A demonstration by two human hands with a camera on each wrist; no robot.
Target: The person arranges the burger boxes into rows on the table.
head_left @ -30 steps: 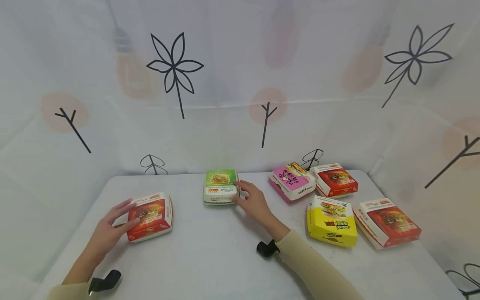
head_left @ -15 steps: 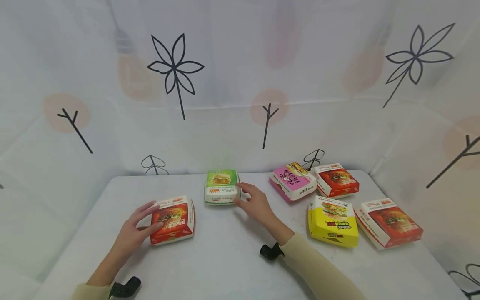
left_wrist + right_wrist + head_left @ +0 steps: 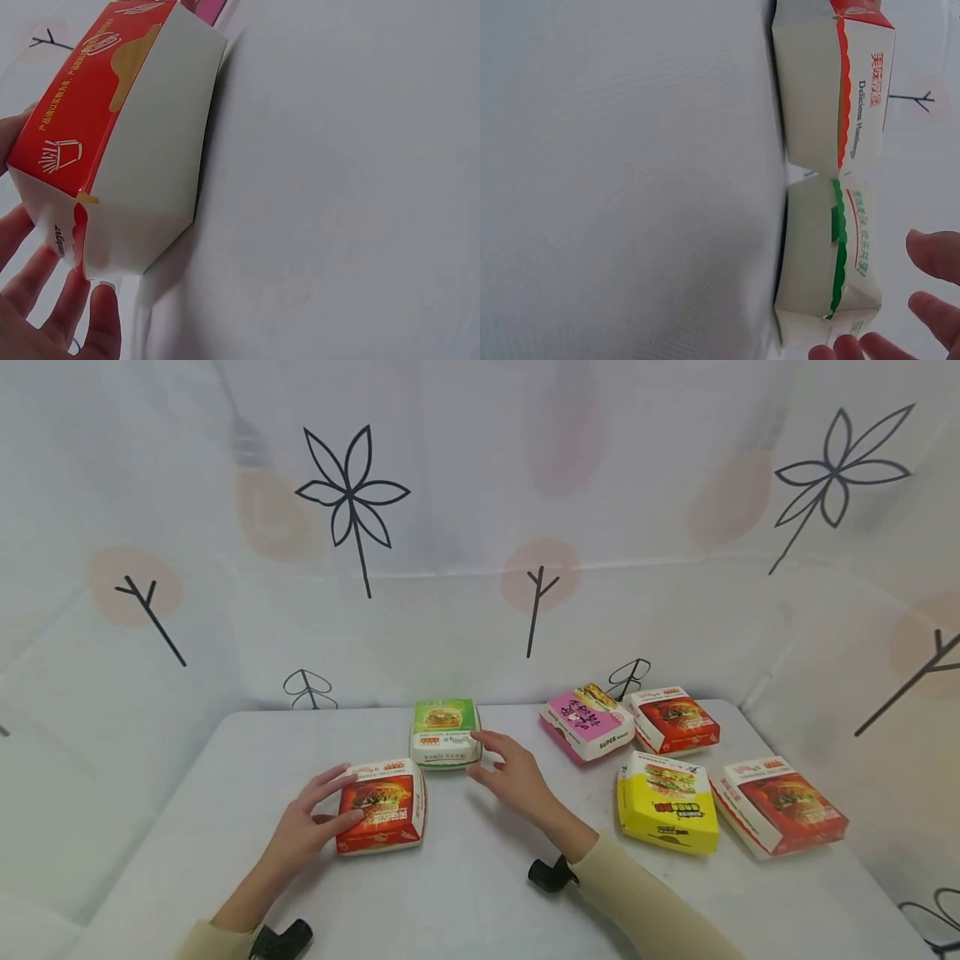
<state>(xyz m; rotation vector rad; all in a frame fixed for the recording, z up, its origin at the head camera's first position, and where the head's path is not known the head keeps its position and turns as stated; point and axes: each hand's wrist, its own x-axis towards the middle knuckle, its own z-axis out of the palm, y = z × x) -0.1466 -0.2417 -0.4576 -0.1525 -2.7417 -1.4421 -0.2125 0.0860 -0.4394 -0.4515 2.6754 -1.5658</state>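
On a white tabletop (image 3: 472, 910) before a flower-printed backdrop (image 3: 442, 635), the spread left hand (image 3: 303, 827) is touching a red box (image 3: 386, 814) near the green box (image 3: 445, 735), which the spread, empty right hand (image 3: 519, 783) is flanking.

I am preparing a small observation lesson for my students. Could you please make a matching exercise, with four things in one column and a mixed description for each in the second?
Column one
1. green-and-white box
2. pink box
3. yellow box
4. left hand

Column two
A. Immediately left of the rightmost red box
B. Has its fingers at the left side of the leftmost red box
C. The box nearest to the right hand
D. Shows the word SUPER

Right pairs: 1-C, 2-D, 3-A, 4-B
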